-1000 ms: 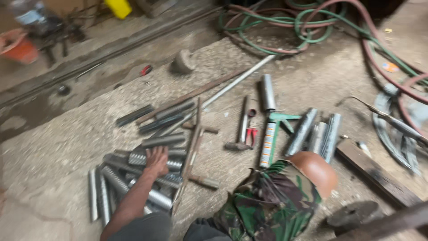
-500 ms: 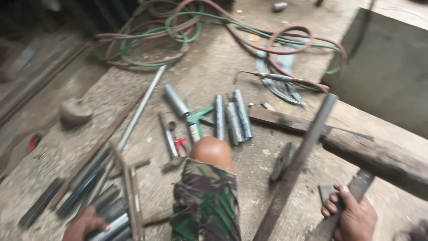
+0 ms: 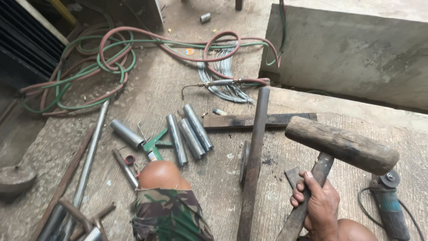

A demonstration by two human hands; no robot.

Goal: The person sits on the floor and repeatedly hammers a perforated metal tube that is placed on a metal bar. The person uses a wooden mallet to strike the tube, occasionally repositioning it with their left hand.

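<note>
Wooden and weathered, the mallet (image 3: 341,145) stood at lower right, its thick cylindrical head lying crosswise above the concrete floor (image 3: 214,178). The right hand (image 3: 315,203) was wrapped tight around the dark handle just under the head, fingers (image 3: 303,196) curled over the shaft and thumb pressed along it. The handle's lower end ran out of the frame at the bottom edge. The left hand was not visible, so its grip could not be told.

Just left of the hand, a long rusty steel bar (image 3: 254,165) ran from near the frame bottom up towards a flat dark board (image 3: 258,120); a round disc (image 3: 244,163) stood on edge against the bar, partly hidden by it. An angle grinder (image 3: 390,201) lay right of the mallet, its cable cut off at the frame edge. A knee in camouflage shorts (image 3: 167,214) covered part of the tools behind it. Three threaded steel pipes (image 3: 189,134) lay side by side beyond the knee, with a green-handled tool (image 3: 154,143) beside them. Red and green hoses (image 3: 116,58) looped across the far floor to a cutting torch (image 3: 223,83).
</note>
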